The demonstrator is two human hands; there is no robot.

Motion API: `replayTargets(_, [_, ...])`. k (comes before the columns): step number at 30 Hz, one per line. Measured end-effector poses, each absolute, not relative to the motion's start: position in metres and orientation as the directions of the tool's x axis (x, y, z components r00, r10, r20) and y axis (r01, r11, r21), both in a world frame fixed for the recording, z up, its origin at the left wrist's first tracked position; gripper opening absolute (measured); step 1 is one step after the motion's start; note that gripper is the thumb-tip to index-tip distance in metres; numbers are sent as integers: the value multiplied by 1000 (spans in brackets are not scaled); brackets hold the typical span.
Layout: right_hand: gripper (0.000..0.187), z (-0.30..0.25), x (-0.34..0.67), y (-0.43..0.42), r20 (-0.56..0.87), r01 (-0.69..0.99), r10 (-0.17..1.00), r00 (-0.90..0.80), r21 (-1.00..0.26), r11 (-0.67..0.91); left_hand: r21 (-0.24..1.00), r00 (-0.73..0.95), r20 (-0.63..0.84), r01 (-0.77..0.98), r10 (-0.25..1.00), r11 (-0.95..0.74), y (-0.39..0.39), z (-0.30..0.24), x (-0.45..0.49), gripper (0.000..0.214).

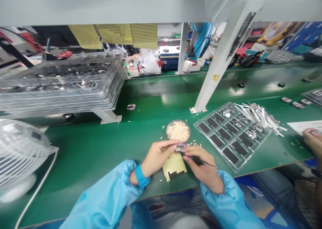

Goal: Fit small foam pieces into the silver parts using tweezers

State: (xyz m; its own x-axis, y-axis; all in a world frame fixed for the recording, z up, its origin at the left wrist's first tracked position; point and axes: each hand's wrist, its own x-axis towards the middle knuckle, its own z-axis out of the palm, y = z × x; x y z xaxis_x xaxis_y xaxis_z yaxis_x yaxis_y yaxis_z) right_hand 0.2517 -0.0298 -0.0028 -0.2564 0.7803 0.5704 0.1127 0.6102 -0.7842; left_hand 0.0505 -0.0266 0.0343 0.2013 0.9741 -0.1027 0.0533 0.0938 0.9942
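Note:
Between thumb and fingers, my left hand grips a small purple-rimmed device with its inside facing up. My right hand is closed around thin dark tweezers, whose tip meets the device. Just beyond my hands stands a round dish full of small pale pieces, with some scattered around it. Under my hands lies a yellow card with a notched lower edge. To the right, a clear compartment tray holds flat black rectangles and shiny small parts.
A heap of white strips covers the tray's far right corner. A white fan stands at left, below stacked clear trays. A slanted metal post rises from the green bench. Another person's hand is at far right.

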Motion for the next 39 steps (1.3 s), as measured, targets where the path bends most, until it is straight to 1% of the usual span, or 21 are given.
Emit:
replayTargets(4, [26,-5,252,-30,586,81,771,-248,-781,619,996,188,-48,89,981,32,-29,33,53,27])
replayTargets(7, [25,-6,250,-30,578,81,778,-246,-787,611,996,130,-67,65,989,59,-30,28,55,28])
replayTargets(9, [25,-5,246,-33,576,102,790,-213,-791,604,995,88,-95,33,992,92,-31,23,56,33])
replayTargets(11, [26,-2,240,-37,586,110,788,-186,-785,610,991,66,-135,-13,989,137,-31,19,56,40])
replayTargets(14, [24,5,237,-47,591,78,779,-208,-784,616,967,77,-213,-123,974,221,-31,18,55,47])
replayTargets(17, [8,15,253,-53,553,10,809,-199,-824,566,938,127,-239,-228,963,263,-30,23,53,45])
replayTargets(18, [13,19,265,-51,534,8,830,-163,-840,542,933,141,-232,-248,963,261,-30,25,53,43])
replayTargets(19, [22,23,281,-48,511,35,852,-115,-855,518,932,149,-222,-257,964,255,-29,27,52,42])
replayTargets(20, [28,27,300,-41,475,104,878,-53,-872,478,935,156,-215,-251,964,249,-30,29,52,41])
replayTargets(21, [30,31,322,-33,455,212,889,52,-875,435,940,162,-215,-233,963,249,-30,31,51,41])
replayTargets(22, [29,34,347,-22,424,372,897,120,-857,355,945,171,-220,-208,960,253,-30,31,51,41])
replayTargets(23, [29,36,373,-10,403,537,890,212,-809,238,948,184,-231,-180,955,264,-30,32,52,42])
replayTargets(24, [32,38,398,3,384,672,879,282,-733,105,949,199,-246,-151,949,277,-31,32,52,43])
replayTargets(25, [34,38,423,16,351,770,867,353,-636,-56,948,215,-263,-124,941,293,-31,31,52,45])
replayTargets(26, [35,36,444,27,266,823,875,405,-522,-223,946,230,-280,-97,932,309,-32,30,53,46])
replayTargets(27, [36,34,463,37,150,850,891,428,-402,-340,945,245,-295,-67,923,320,-32,29,54,48])
replayTargets(30, [45,23,495,53,36,852,892,451,-315,-418,944,274,-323,19,906,331,-33,26,55,51])
replayTargets(34, [52,10,504,58,-14,842,892,452,-324,-431,945,274,-325,66,905,320,-31,25,57,51])
replayTargets(39, [50,9,509,62,-29,834,898,438,-360,-418,948,264,-318,60,911,313,-32,31,58,44])
